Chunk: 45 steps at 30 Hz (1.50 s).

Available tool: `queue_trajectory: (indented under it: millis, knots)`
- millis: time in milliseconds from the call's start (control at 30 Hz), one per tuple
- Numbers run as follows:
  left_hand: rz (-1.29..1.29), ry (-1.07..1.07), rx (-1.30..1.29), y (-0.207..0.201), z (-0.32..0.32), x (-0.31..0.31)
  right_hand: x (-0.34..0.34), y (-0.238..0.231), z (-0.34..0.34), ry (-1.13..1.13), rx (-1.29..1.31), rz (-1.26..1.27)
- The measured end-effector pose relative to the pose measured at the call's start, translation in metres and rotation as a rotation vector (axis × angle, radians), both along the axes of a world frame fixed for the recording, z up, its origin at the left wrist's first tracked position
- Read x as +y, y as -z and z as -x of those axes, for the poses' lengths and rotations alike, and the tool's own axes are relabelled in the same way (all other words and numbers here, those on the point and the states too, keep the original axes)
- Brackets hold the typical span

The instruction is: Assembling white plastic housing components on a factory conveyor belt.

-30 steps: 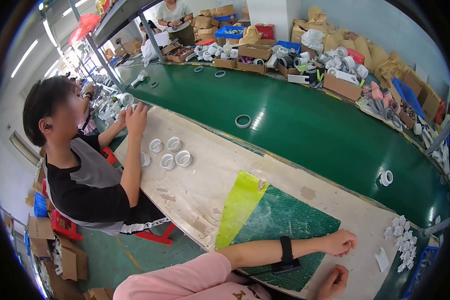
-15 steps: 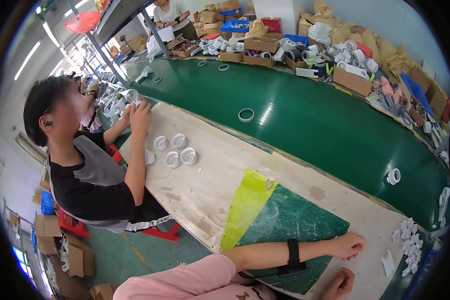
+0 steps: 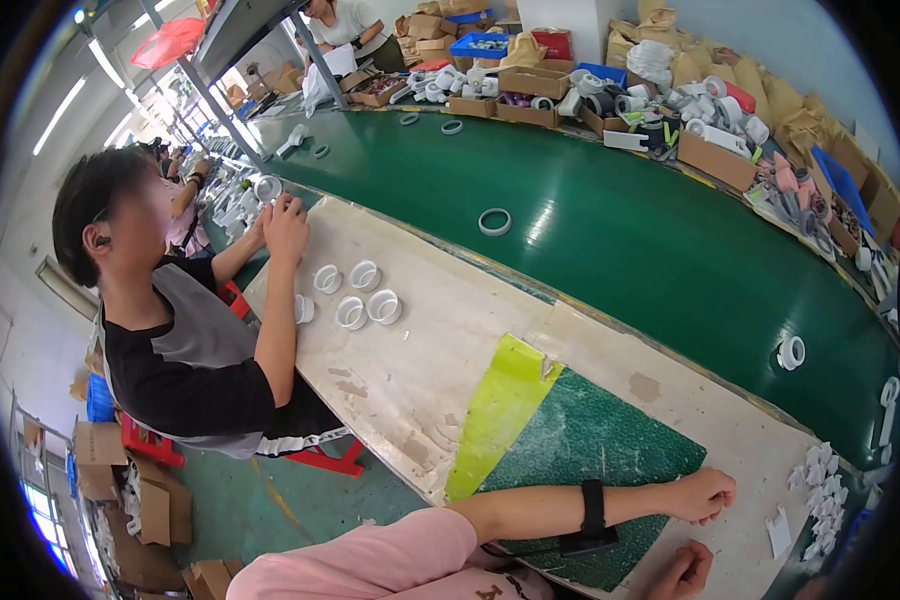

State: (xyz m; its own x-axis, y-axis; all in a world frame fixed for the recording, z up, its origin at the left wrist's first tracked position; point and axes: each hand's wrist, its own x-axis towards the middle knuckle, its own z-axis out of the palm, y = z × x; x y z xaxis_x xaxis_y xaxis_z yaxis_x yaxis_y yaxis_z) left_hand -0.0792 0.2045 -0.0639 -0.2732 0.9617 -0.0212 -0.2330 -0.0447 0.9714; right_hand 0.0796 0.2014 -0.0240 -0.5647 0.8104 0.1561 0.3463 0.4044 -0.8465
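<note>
A heap of small white plastic parts (image 3: 820, 490) lies at the right end of the pale worktable (image 3: 440, 330), just beyond the person's hands; the pieces are tiny, pale and jumbled, too small to tell their exact shape. The left hand (image 3: 703, 495) rests on the table's bare surface just past the edge of a dark green mat (image 3: 590, 450), its fingers curled into a loose fist; whether anything sits inside it cannot be told. Its forearm lies flat across the mat and carries a black wristband (image 3: 592, 505), and a pink sleeve (image 3: 370, 565) covers the upper arm. The right hand (image 3: 682, 573) shows only partly at the lower edge, fingers bent inward, near the left one but apart from it; its grip cannot be told either. A yellow-green strip (image 3: 500, 410) borders the mat. Farther left, a seated co-worker (image 3: 170, 330) in a black and grey shirt has both hands raised at the table edge, beside several white round caps (image 3: 360, 295). Beyond the table runs a green conveyor belt (image 3: 610, 220) carrying a white ring (image 3: 494, 221).
</note>
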Motion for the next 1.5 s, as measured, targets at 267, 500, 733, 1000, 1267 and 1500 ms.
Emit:
queue_trajectory:
  millis: [267,500,733,1000,1267,1500]
  knots:
    - [-0.009,-0.014,0.018,0.001,0.0,0.0,0.002,0.004,-0.001,-0.024,0.014,-0.053]
    - [0.034,0.03,0.018,-0.001,0.002,-0.001,0.002,0.004,-0.001,-0.012,-0.007,-0.038]
    - [0.01,0.035,0.031,-0.003,0.0,0.0,0.004,0.006,-0.005,-0.017,-0.003,-0.071]
    - [0.017,0.024,0.039,-0.001,0.002,-0.001,0.003,0.007,-0.002,-0.007,-0.015,-0.038]
    - [0.013,0.006,0.011,-0.003,0.001,0.0,0.002,0.003,0.0,-0.007,-0.02,-0.048]
    - [-0.02,-0.018,0.016,0.004,-0.002,0.003,0.001,0.006,-0.004,-0.024,-0.013,-0.095]
